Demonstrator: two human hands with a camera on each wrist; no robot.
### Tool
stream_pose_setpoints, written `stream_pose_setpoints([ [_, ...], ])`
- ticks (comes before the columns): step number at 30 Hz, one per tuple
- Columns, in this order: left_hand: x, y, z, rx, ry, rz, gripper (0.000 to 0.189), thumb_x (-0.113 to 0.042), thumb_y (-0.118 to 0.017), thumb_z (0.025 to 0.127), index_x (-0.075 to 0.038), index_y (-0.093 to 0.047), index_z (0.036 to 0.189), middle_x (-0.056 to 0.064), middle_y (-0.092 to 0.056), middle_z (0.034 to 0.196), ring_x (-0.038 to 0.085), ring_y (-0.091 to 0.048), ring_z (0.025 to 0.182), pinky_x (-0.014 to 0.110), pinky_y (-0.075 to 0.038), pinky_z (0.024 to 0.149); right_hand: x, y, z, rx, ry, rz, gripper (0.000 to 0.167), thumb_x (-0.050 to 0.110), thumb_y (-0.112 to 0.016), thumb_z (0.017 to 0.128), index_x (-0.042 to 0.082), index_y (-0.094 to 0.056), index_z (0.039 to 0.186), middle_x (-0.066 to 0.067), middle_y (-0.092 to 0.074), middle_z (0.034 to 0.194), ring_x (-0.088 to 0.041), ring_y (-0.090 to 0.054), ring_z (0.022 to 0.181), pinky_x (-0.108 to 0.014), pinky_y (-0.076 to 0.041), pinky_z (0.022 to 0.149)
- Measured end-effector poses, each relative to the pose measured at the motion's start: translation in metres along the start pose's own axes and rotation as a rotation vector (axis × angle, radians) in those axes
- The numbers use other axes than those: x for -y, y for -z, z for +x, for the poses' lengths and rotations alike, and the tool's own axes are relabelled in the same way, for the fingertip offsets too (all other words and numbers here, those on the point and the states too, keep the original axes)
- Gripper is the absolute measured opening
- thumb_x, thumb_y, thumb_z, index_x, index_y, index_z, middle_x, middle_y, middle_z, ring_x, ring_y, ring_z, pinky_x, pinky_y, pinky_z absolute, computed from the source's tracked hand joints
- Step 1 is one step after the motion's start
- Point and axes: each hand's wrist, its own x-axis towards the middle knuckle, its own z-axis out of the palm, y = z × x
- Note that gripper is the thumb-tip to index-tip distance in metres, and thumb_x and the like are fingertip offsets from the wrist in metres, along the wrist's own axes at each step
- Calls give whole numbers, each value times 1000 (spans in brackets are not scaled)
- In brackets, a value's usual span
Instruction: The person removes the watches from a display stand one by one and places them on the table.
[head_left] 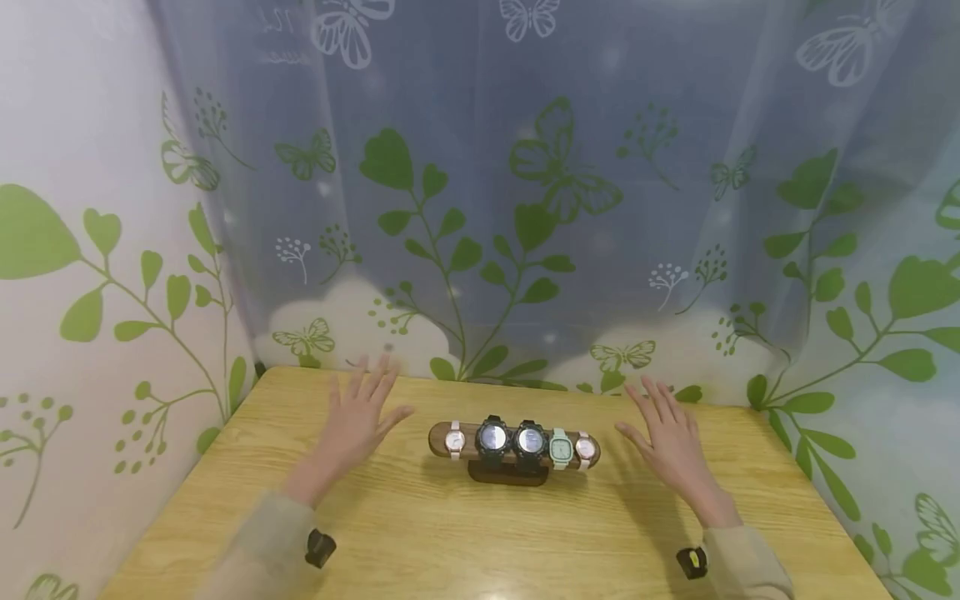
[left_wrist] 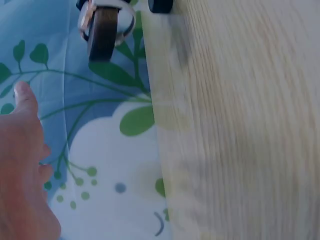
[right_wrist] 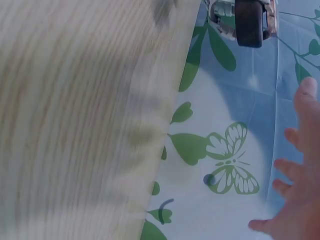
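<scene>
A dark wooden watch stand [head_left: 508, 473] stands on the table, its horizontal bar carrying several wristwatches. From left to right they are a small watch with a pale pink strap [head_left: 455, 439], a chunky black watch [head_left: 492, 437], a second black watch [head_left: 531, 440], a mint-green square watch [head_left: 560, 449] and another small pink watch [head_left: 585, 448]. My left hand [head_left: 356, 425] is held to the left of the stand, fingers spread and holding nothing. On the other side, my right hand [head_left: 671, 437] is likewise spread and bare. Both wrist views catch an end of the bar [left_wrist: 102, 35] [right_wrist: 249, 22].
The wooden table [head_left: 495, 533] has a light grain. Behind and beside it hangs a curtain [head_left: 465, 208] printed with green leaves and butterflies. A small black device sits at the left cuff [head_left: 321, 547] and another at the right cuff [head_left: 692, 562].
</scene>
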Motion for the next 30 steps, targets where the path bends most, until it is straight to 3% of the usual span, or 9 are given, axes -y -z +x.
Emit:
stream_pose_setpoints([
  [11,-29,-25,-19,-85,-120,-16,75,-41,-64,97,-8,-34,158,11,-30,164,39,-20,153,74,-4,118,12,-6,-4,-134,159,131,53,19,-67,98,2,-51,145,-23,-47,151,-49,-40,139,-73,-32,109],
  [17,-36,-38,-28,-65,-147,2,76,-47,-60,98,-9,-34,158,11,-32,164,38,-21,153,73,-7,118,16,-14,-11,-125,180,221,53,13,-70,96,2,-53,144,-21,-48,151,-46,-43,137,-73,-34,107],
  [22,-40,-43,-33,-44,-168,9,76,-52,-56,98,-9,-36,158,9,-33,164,37,-22,153,74,-8,117,22,-18,-16,-105,197,245,55,11,-70,95,4,-52,146,-18,-48,152,-44,-45,136,-71,-37,105],
  [30,-46,-45,-40,-20,-182,-4,79,-60,-44,99,-9,-34,158,6,-29,165,36,-21,153,71,-5,118,29,-25,-18,-91,245,224,68,13,-80,84,7,-52,147,-18,-52,148,-43,-49,133,-67,-39,107],
])
